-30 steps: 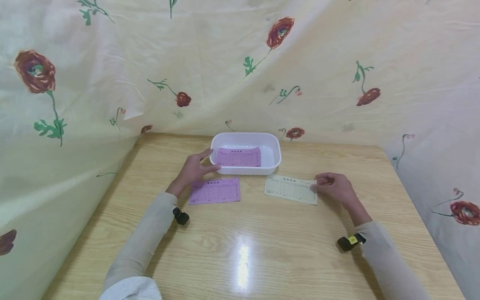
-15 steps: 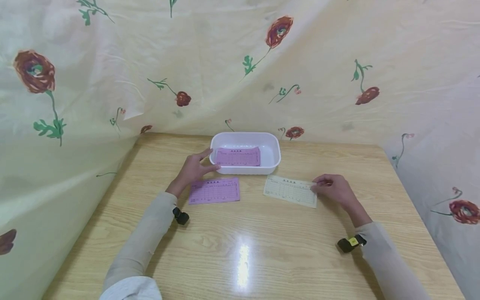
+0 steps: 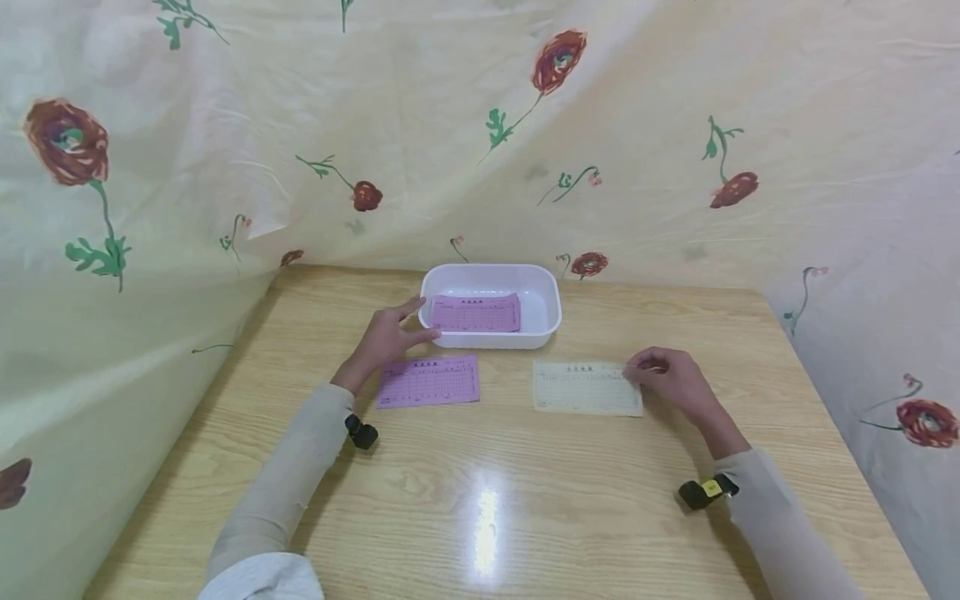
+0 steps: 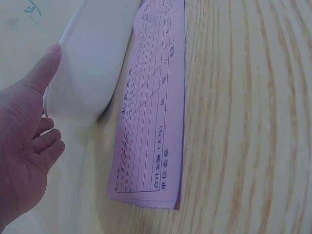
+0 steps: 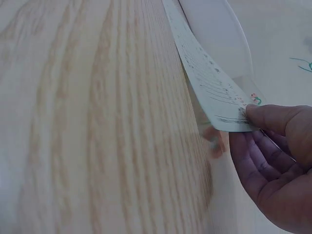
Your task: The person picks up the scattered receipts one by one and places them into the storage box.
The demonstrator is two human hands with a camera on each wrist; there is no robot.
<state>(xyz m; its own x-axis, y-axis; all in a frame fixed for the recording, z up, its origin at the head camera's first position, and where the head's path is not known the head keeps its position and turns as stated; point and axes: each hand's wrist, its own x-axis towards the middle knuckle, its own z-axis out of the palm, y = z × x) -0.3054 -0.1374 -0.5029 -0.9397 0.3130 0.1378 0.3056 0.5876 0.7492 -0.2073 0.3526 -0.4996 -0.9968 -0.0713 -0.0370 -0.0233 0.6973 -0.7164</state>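
A white plastic tray [image 3: 542,312] stands near the back of the table, with purple printed slips [image 3: 477,314] lying in its left part. My left hand [image 3: 383,337] holds the tray's left front corner, thumb along the front wall and index finger at the left rim. Just before the tray lies another purple slip [image 3: 428,382], seen close in the left wrist view. My right hand [image 3: 671,377] pinches the right end of a pale green printed slip [image 3: 583,389]. In the right wrist view that slip [image 5: 214,85] bends upward toward the thumb; its far end is low by the table.
The wooden table [image 3: 420,500] has a bright light reflection [image 3: 486,525] in front. A flowered cloth [image 3: 435,125] hangs behind and along both sides. Small black cameras [image 3: 362,432] sit on the wrists.
The pale green slip has turned straighter and shifted slightly right and toward the front in my right hand's pinch. The left hand, tray and purple slips stay put.
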